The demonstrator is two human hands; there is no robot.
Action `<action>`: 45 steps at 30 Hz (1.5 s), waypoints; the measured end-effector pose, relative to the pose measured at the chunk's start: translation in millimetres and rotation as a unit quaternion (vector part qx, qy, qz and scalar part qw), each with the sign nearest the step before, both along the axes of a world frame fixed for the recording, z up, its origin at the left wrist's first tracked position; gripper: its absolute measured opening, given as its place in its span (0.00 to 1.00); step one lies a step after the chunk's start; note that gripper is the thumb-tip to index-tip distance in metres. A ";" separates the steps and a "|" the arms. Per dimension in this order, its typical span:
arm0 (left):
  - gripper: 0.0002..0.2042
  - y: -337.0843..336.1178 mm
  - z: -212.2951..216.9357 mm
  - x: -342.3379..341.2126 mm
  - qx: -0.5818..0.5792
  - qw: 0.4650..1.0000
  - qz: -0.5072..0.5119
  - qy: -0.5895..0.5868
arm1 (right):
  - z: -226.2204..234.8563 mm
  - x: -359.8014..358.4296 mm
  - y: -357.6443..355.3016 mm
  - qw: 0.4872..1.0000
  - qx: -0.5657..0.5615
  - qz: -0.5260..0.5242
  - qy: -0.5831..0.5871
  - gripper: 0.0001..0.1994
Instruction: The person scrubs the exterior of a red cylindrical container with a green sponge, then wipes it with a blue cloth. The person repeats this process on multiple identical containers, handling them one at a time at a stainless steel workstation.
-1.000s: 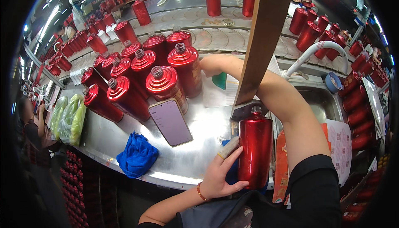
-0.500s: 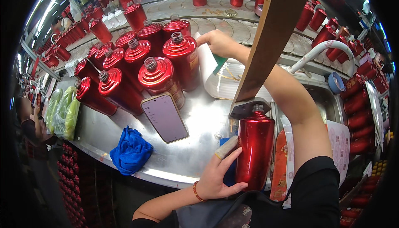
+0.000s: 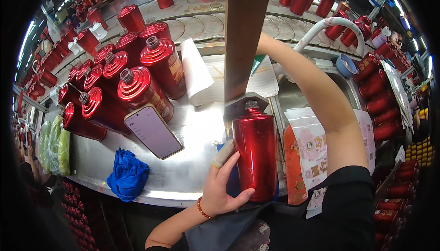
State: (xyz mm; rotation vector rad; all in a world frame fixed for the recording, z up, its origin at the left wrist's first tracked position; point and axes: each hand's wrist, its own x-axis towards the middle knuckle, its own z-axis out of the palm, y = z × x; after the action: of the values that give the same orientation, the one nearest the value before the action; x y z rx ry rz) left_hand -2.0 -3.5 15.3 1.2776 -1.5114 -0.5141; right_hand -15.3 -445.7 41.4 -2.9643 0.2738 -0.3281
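Note:
A glossy red bottle (image 3: 254, 157) with a clear threaded neck stands in front of me, its top by a dark bracket (image 3: 245, 104). My left hand (image 3: 220, 189) grips its left side, thumb near the base, with a grey cover on one finger. My right arm reaches far forward, and my right hand is hidden behind a brown upright post (image 3: 245, 31), so its fingers do not show. Near the post lie a curled white sheet (image 3: 195, 74) and a small green piece (image 3: 257, 63). A blue cloth partly shows behind the held bottle.
Several red bottles (image 3: 158, 65) crowd the metal table's left, with a phone (image 3: 153, 132) propped against them. A crumpled blue cloth (image 3: 127, 174) lies near the front edge. Printed sheets (image 3: 311, 143), a curved white pipe (image 3: 321, 26) and a blue bowl (image 3: 347, 65) are on the right. A conveyor (image 3: 197, 26) runs behind.
The view has shifted, so most things sit further left. My right hand, earlier visible at the white sheet's edge, has gone behind the post. My left hand stays on the bottle.

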 end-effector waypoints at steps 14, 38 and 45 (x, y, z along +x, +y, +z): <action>0.39 1.6 -1.1 3.4 -0.014 0.999 0.023 -0.027 | -22.6 18.3 67.0 0.970 0.132 -0.142 0.147 0.24; 0.20 15.2 8.8 8.7 -0.047 0.970 0.062 0.229 | 61.3 -101.6 100.7 0.961 0.176 -0.214 -0.016 0.13; 0.19 44.4 14.2 12.6 -0.053 0.981 0.097 0.157 | 26.5 -107.5 81.3 0.931 0.217 -0.272 -0.107 0.10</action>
State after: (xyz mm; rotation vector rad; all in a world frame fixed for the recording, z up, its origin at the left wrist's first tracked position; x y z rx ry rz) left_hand 10.6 40.8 29.5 1.1852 -1.1243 -0.4756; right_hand -122.8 -364.4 68.0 -2.3450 0.9984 -0.5611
